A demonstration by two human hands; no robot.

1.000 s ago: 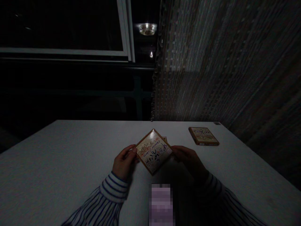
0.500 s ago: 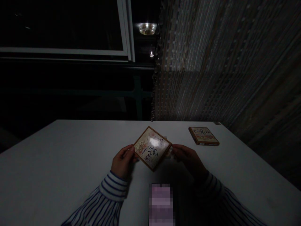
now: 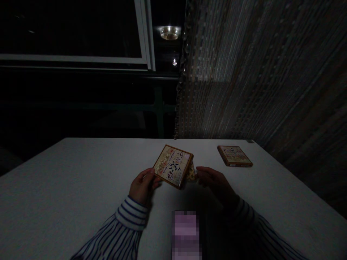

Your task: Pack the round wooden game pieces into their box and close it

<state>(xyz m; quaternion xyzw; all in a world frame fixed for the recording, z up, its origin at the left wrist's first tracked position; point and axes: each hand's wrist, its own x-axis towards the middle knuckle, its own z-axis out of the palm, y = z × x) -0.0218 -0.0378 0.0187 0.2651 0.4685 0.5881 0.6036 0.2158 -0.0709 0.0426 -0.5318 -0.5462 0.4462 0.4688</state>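
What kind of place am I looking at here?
Probably a dimly lit indoor room, in a home or perhaps a café; I can't tell which. A string curtain hangs beyond the white table, and a white frame around a dark pane, likely a window, shows at upper left.

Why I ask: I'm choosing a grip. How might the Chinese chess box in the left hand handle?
The Chinese chess box is probably stiff: its edges look straight. It may be fairly light, as the left hand grips it near one corner. Its flat shape makes rolling unlikely.
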